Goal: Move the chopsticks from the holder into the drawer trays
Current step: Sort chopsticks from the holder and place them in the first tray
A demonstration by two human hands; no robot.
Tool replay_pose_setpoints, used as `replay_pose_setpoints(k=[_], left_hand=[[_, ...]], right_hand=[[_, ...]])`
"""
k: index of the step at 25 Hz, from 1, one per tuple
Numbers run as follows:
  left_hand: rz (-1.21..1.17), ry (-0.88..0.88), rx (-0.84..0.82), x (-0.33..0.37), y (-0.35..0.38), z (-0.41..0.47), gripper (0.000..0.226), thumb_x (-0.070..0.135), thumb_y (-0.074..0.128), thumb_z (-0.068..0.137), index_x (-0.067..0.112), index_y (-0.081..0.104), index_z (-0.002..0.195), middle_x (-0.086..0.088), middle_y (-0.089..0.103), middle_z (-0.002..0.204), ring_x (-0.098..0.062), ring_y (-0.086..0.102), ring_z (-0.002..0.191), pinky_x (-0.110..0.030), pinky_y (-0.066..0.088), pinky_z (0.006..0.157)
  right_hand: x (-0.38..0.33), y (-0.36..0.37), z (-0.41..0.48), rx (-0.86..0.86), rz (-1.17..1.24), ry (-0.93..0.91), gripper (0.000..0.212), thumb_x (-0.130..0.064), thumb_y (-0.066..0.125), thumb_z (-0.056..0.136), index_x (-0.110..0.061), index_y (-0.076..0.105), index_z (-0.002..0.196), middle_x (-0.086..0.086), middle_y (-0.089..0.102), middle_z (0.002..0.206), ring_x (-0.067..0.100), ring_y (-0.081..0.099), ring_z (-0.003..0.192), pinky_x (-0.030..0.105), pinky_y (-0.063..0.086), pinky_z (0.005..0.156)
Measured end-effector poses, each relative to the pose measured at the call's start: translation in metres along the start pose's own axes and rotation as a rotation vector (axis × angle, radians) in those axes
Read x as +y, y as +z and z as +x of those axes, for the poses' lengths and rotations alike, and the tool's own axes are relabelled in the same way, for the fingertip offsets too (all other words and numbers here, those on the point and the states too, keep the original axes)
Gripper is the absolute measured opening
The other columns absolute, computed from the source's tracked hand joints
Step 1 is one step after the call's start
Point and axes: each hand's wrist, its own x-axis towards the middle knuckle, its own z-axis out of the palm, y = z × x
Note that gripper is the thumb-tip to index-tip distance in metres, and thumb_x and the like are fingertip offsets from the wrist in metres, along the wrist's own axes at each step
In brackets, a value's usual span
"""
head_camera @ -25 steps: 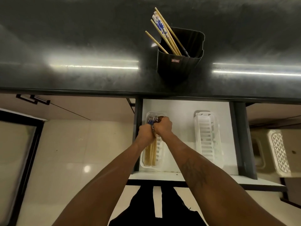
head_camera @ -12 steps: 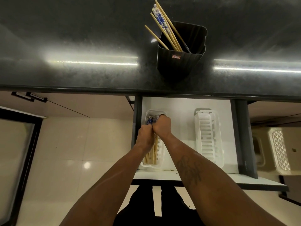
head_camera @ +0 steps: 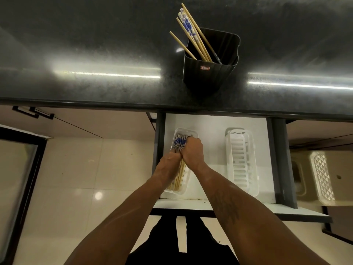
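Hands: our left hand [head_camera: 170, 162] and right hand [head_camera: 192, 150] press together around the chopstick bundle [head_camera: 179, 145].
Bundle: lies in the left tray [head_camera: 193, 133], at the drawer [head_camera: 210, 127] left edge.
Holder [head_camera: 208, 77]: on the worktop [head_camera: 86, 54], some chopsticks [head_camera: 191, 33] remain.
Advice: we square tips level, release gently.
Right tray [head_camera: 241, 163]: holds no chopsticks.

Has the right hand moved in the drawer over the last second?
Yes, slightly. The right hand has slid toward the far end of the left tray, covering more of the bundled chopsticks patterned tips. The left hand stays beside it.
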Motion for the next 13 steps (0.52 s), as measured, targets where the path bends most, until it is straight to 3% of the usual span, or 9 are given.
replay_pose_setpoints(k=[2,5,7,9,13], left_hand=[[0.166,0.069,-0.004,0.001,0.005,0.001,0.047,0.022,0.056,0.105,0.008,0.046,0.149,-0.014,0.064,0.134,-0.029,0.071,0.112,-0.039,0.056,0.103],[0.398,0.125,-0.033,0.004,0.018,0.004,0.075,0.019,0.061,0.102,0.008,0.018,0.163,-0.021,0.035,0.162,-0.038,0.036,0.15,-0.048,0.035,0.123],[0.472,0.121,-0.052,0.008,0.023,0.006,0.08,0.018,0.062,0.1,0.007,0.015,0.164,-0.022,0.03,0.164,-0.039,0.03,0.153,-0.046,0.028,0.125],[0.47,0.098,-0.029,0.012,0.022,0.005,0.077,0.016,0.064,0.098,0.006,0.022,0.162,-0.019,0.037,0.159,-0.035,0.036,0.149,-0.042,0.03,0.124],[0.411,0.072,0.042,0.012,0.022,0.005,0.072,0.013,0.065,0.098,0.006,0.028,0.16,-0.016,0.043,0.156,-0.031,0.041,0.145,-0.039,0.032,0.122]], right_hand=[[0.001,-0.003,-0.003,0.025,0.003,-0.031,0.017,-0.015,0.059,0.099,-0.012,0.07,0.113,0.002,0.07,0.1,0.019,0.069,0.092,0.014,0.053,0.072],[0.003,-0.01,-0.005,0.154,0.016,-0.042,0.024,-0.013,0.065,0.096,-0.01,0.067,0.119,0.006,0.068,0.116,0.02,0.065,0.104,0.032,0.058,0.095],[0.006,-0.015,-0.006,0.203,0.018,-0.049,0.028,-0.009,0.068,0.094,-0.009,0.065,0.121,0.007,0.064,0.119,0.021,0.062,0.109,0.035,0.057,0.098],[0.01,-0.017,-0.005,0.223,0.004,-0.04,0.032,-0.005,0.068,0.089,-0.007,0.065,0.121,0.009,0.063,0.119,0.024,0.058,0.112,0.036,0.055,0.098],[0.012,-0.021,-0.002,0.174,0.065,0.032,0.023,-0.004,0.064,0.092,-0.01,0.068,0.114,0.006,0.07,0.107,0.023,0.068,0.098,0.03,0.058,0.084]])
